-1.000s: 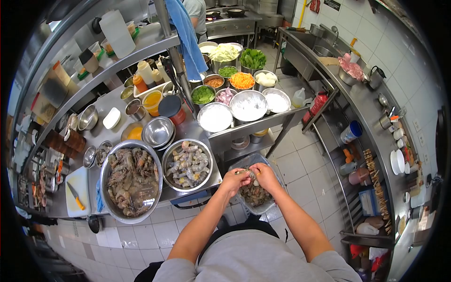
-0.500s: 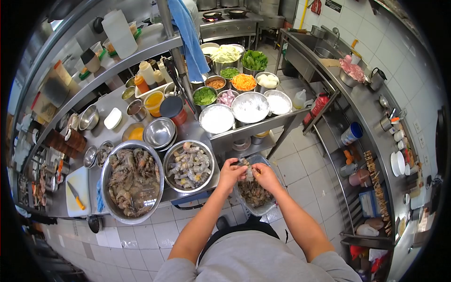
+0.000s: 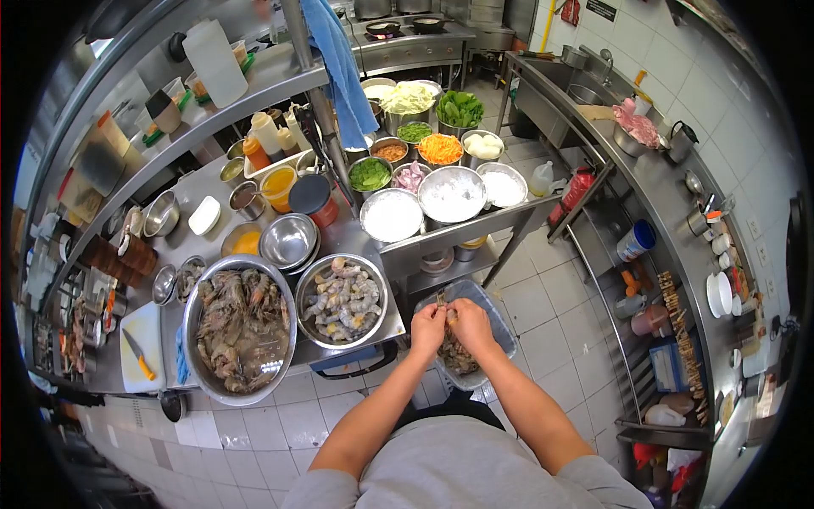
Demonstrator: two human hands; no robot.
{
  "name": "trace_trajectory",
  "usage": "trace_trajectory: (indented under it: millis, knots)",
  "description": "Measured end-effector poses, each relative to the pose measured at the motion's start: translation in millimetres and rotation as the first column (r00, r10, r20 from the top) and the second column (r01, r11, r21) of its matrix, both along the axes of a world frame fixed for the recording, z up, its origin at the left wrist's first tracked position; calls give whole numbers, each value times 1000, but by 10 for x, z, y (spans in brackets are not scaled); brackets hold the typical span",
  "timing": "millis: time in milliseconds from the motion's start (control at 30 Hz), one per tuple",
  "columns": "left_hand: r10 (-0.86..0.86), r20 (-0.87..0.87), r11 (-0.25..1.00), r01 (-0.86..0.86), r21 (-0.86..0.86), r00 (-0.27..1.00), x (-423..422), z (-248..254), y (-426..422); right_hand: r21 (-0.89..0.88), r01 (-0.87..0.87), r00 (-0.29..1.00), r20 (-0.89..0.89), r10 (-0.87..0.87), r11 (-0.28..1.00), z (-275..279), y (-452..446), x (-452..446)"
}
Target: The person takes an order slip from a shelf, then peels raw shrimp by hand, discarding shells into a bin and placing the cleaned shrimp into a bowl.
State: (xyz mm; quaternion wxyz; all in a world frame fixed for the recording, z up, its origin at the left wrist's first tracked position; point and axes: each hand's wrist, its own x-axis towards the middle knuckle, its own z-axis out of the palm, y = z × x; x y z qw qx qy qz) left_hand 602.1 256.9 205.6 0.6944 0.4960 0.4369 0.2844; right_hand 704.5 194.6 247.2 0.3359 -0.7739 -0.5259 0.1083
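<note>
My left hand [image 3: 429, 327] and my right hand [image 3: 469, 324] are closed side by side on a shrimp, over a clear plastic bin [image 3: 506, 343]. Only the shrimp's end [image 3: 441, 298] shows above the fingers; most of it is covered. Shrimp shells and heads [image 3: 459, 360] lie in the bin below. Left of my hands, a metal bowl [image 3: 299, 329] holds peeled grey shrimp [image 3: 342, 299]. Farther left, a big metal basin [image 3: 188, 348] contains whole unpeeled shrimp [image 3: 239, 318] with some liquid.
Bowls of white powder [image 3: 452, 193], shredded carrot [image 3: 440, 148] and greens [image 3: 370, 174] stand on the counter ahead. A knife [image 3: 136, 352] lies on a white cutting board [image 3: 146, 327] at the left. Along the right runs a steel counter [image 3: 678, 208] with shelves beneath.
Both hands have drawn closer together and sit slightly lower and to the right end of the left hand's earlier place. The fingers now cover more of the shrimp.
</note>
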Motion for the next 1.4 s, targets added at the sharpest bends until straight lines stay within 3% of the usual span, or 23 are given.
trace_trajectory:
  millis: [67,133,167,233,300,367,500,533,600,667,733,800,900,1000,1100,1200,1267,1400]
  knots:
    - [4,44,1000,-3,-16,999,8,-3,10,-41,45,999,-22,-46,998,-4,48,79]
    - [12,86,999,-9,-38,996,-22,101,13,-189,10,908,-410,-88,982,32,79,189]
    - [-21,103,999,25,-42,994,-51,151,32,-191,9,907,-412,-88,981,44,73,224]
    - [-56,120,997,62,-45,991,-65,102,45,-80,-125,678,-735,26,989,110,47,295]
    - [-47,-45,891,62,449,998,-62,52,64,-102,-207,731,-678,84,973,113,74,382]
    - [-26,-44,876,44,480,999,-62,52,42,-203,-311,737,-669,100,929,168,92,420]
    - [-3,-57,779,38,626,998,-57,-5,-2,-164,-289,810,-568,149,943,3,96,415]
    - [-2,-57,779,37,626,998,-53,-51,-6,-184,-237,871,-475,125,954,38,83,387]
    - [-71,9,929,63,366,997,-41,-53,-9,-198,-183,921,-377,97,963,80,68,312]
    - [-73,3,957,69,282,997,-40,33,-16,-28,-79,944,-322,66,996,95,44,230]
    - [-74,-5,978,74,196,997,-38,158,12,-18,-57,946,-321,48,998,59,25,216]
    - [156,291,945,-57,-322,944,-32,233,62,-8,-34,947,-319,29,999,52,-17,200]
    - [174,335,941,-56,-332,926,-124,273,232,-32,-15,947,-322,4,999,69,-118,218]
    - [123,329,960,-29,-277,936,-127,310,207,27,-110,949,-296,113,994,98,-163,228]
    - [79,324,977,-8,-214,943,-39,299,105,84,-5,964,-265,27,996,186,-133,150]
    - [25,289,991,14,-132,957,27,244,0,169,-98,978,-168,127,981,173,-116,131]
    - [28,260,994,1,-113,965,43,219,-29,25,-119,981,-152,122,993,181,-129,114]
    - [98,268,978,-43,-203,958,19,263,-15,-5,-120,986,-116,118,993,76,-183,6]
